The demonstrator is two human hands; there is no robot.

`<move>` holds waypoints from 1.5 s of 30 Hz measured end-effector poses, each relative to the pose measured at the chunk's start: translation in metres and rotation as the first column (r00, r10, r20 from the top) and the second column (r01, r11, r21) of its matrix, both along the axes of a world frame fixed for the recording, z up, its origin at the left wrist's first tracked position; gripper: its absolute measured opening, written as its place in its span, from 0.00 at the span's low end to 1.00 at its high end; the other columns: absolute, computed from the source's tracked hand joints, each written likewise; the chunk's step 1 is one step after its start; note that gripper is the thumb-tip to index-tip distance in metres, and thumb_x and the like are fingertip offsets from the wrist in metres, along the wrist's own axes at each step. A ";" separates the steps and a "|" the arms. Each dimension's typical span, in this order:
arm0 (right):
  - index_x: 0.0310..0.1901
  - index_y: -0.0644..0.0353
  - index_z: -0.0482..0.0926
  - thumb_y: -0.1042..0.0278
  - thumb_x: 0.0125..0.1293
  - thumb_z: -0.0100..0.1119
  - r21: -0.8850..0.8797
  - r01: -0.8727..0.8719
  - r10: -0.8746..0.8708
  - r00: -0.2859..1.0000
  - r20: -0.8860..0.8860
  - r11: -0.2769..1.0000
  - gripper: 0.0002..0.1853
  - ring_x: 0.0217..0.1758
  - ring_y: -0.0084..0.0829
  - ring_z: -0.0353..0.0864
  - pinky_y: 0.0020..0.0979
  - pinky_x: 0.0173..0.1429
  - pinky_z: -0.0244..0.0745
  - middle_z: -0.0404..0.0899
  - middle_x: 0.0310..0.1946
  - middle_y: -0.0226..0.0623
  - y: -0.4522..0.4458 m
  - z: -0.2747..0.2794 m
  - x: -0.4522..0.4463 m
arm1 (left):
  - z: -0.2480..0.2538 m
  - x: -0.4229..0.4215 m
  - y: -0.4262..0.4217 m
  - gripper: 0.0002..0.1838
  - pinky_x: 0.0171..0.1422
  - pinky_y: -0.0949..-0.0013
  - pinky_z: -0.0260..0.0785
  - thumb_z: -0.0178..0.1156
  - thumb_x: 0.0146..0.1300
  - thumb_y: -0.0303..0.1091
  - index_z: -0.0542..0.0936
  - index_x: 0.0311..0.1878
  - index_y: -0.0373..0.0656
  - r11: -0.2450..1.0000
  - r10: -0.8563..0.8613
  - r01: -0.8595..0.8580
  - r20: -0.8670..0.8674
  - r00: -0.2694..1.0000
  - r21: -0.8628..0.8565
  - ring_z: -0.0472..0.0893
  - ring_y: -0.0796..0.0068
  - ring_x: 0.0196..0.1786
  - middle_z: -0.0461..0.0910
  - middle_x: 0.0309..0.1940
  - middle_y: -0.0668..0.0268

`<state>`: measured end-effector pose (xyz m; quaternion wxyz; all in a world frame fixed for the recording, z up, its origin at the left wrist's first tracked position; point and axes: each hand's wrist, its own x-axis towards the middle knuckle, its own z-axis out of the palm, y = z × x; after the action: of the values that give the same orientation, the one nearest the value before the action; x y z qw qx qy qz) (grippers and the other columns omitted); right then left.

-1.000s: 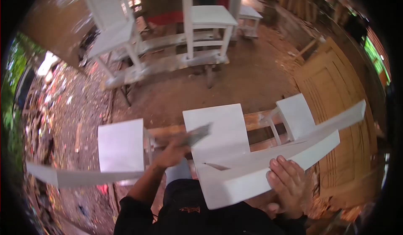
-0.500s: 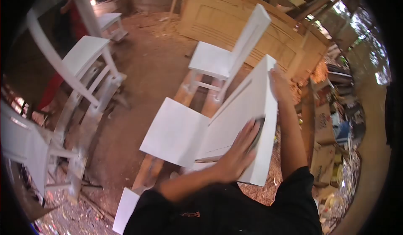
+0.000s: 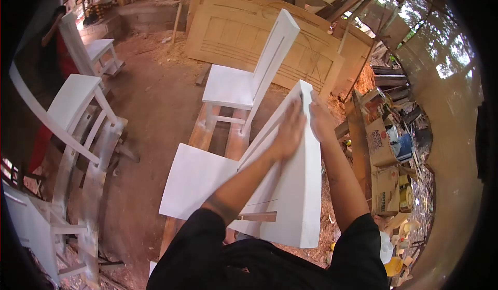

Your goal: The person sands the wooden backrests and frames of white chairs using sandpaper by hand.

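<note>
The nearest white chair stands with its backrest leaning toward me and its flat seat to the left. My left hand lies against the front face of the backrest, near the top, and is blurred. The dark flat pad seen under its fingers earlier is hidden now, beneath the palm. Around the upper right edge of the backrest my right hand is closed, with part of its fingers out of sight. Behind this chair is another white chair on wooden boards.
More white chairs stand at left, one on a plank stand. A large carved wooden panel leans at the back. Cardboard boxes and scrap line the right side. At far left a person stands beside a chair.
My left hand has slid up the backrest from its lower part toward the top, near my right hand. The right hand keeps to the upper edge. The view has shifted to the right.
</note>
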<state>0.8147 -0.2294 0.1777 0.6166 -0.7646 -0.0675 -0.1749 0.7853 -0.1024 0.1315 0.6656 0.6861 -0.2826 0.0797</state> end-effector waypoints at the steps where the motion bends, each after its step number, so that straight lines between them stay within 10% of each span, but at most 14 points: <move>1: 0.68 0.74 0.58 0.70 0.71 0.40 -0.146 0.018 -0.013 0.999 0.031 0.989 0.26 0.67 0.34 0.66 0.26 0.68 0.58 0.67 0.65 0.50 -0.003 0.002 -0.001 | 0.004 0.036 -0.008 0.33 0.79 0.56 0.31 0.32 0.75 0.48 0.41 0.75 0.37 0.999 0.038 -0.038 0.012 0.999 -0.005 0.36 0.57 0.79 0.37 0.77 0.52; 3: 0.68 0.74 0.57 0.70 0.70 0.40 -0.250 0.000 -0.005 1.000 -0.020 0.968 0.27 0.69 0.33 0.62 0.26 0.70 0.54 0.63 0.67 0.49 -0.003 0.002 -0.011 | 0.020 0.070 -0.003 0.32 0.80 0.62 0.27 0.26 0.76 0.47 0.41 0.75 0.34 0.999 -0.044 0.047 -0.190 0.981 0.010 0.36 0.60 0.79 0.36 0.77 0.51; 5: 0.69 0.75 0.54 0.70 0.71 0.38 -0.162 -0.074 0.050 0.988 -0.144 0.984 0.28 0.76 0.35 0.51 0.27 0.76 0.43 0.53 0.72 0.50 -0.002 0.014 -0.012 | 0.003 0.054 -0.007 0.32 0.80 0.60 0.28 0.30 0.76 0.46 0.42 0.75 0.35 1.000 -0.005 0.004 -0.037 0.999 -0.027 0.36 0.58 0.79 0.38 0.76 0.51; 8: 0.68 0.73 0.57 0.72 0.69 0.41 -0.369 0.011 -0.054 0.993 -0.105 0.929 0.27 0.58 0.25 0.70 0.22 0.59 0.64 0.70 0.62 0.46 0.013 0.033 -0.027 | -0.010 -0.066 0.015 0.34 0.79 0.55 0.27 0.37 0.72 0.42 0.42 0.75 0.38 0.998 -0.031 0.037 0.137 0.990 -0.043 0.35 0.55 0.79 0.37 0.77 0.52; 12: 0.68 0.74 0.58 0.73 0.69 0.41 -0.235 0.043 -0.040 0.999 0.016 0.971 0.27 0.50 0.23 0.70 0.21 0.56 0.65 0.73 0.54 0.40 0.006 0.010 -0.014 | -0.014 -0.206 0.062 0.39 0.77 0.44 0.24 0.44 0.68 0.43 0.42 0.75 0.38 0.970 -0.214 0.237 0.263 0.941 -0.058 0.35 0.47 0.78 0.36 0.76 0.47; 20: 0.69 0.74 0.55 0.74 0.69 0.40 -0.147 -0.016 -0.006 0.989 -0.145 0.989 0.27 0.74 0.33 0.55 0.24 0.73 0.48 0.56 0.71 0.48 0.016 0.031 -0.026 | 0.019 0.068 -0.002 0.33 0.79 0.59 0.32 0.34 0.75 0.46 0.45 0.74 0.34 0.998 0.013 -0.018 -0.094 0.996 -0.056 0.41 0.55 0.78 0.42 0.75 0.48; 27: 0.69 0.74 0.56 0.73 0.68 0.40 0.059 -0.037 0.044 0.991 -0.127 0.998 0.28 0.75 0.34 0.54 0.28 0.75 0.45 0.56 0.71 0.48 0.017 0.016 -0.025 | -0.020 -0.162 0.046 0.37 0.78 0.49 0.23 0.42 0.67 0.37 0.41 0.76 0.39 0.982 -0.153 0.169 0.180 0.972 -0.078 0.32 0.51 0.79 0.35 0.77 0.51; 30: 0.69 0.74 0.57 0.74 0.68 0.40 -0.183 0.004 -0.018 0.997 -0.077 0.983 0.28 0.74 0.35 0.56 0.28 0.75 0.46 0.58 0.70 0.48 0.014 0.030 -0.022 | -0.024 -0.155 0.043 0.38 0.77 0.48 0.22 0.42 0.67 0.36 0.40 0.76 0.38 0.982 -0.159 0.185 0.329 0.931 -0.048 0.32 0.49 0.78 0.35 0.77 0.50; 35: 0.66 0.74 0.61 0.74 0.68 0.40 -0.184 0.045 -0.050 0.998 -0.025 0.982 0.25 0.70 0.32 0.63 0.24 0.70 0.54 0.66 0.66 0.50 0.013 0.017 -0.020 | 0.025 0.054 -0.003 0.32 0.79 0.60 0.33 0.32 0.75 0.45 0.45 0.74 0.34 0.996 0.010 -0.022 -0.133 0.991 -0.088 0.42 0.53 0.78 0.42 0.75 0.47; 42: 0.67 0.73 0.61 0.76 0.69 0.40 -0.113 0.055 -0.059 0.998 -0.028 0.992 0.25 0.64 0.25 0.66 0.23 0.67 0.57 0.64 0.67 0.44 0.014 0.015 -0.020 | 0.010 -0.185 0.054 0.33 0.78 0.53 0.24 0.35 0.73 0.40 0.42 0.75 0.36 0.983 -0.158 0.169 0.147 0.976 -0.067 0.34 0.53 0.79 0.36 0.76 0.49; 45: 0.67 0.74 0.60 0.75 0.69 0.40 -0.108 0.043 -0.055 0.992 -0.112 0.993 0.25 0.68 0.29 0.63 0.23 0.69 0.54 0.64 0.67 0.46 0.016 0.022 -0.023 | 0.005 -0.150 0.042 0.33 0.78 0.54 0.25 0.35 0.73 0.40 0.42 0.75 0.36 0.988 -0.126 0.138 0.160 0.979 -0.067 0.35 0.53 0.79 0.36 0.76 0.49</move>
<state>0.7921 -0.2139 0.1994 0.5739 -0.8062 -0.0223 -0.1420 0.6353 -0.0606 0.1368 0.6716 0.6312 -0.3750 0.0995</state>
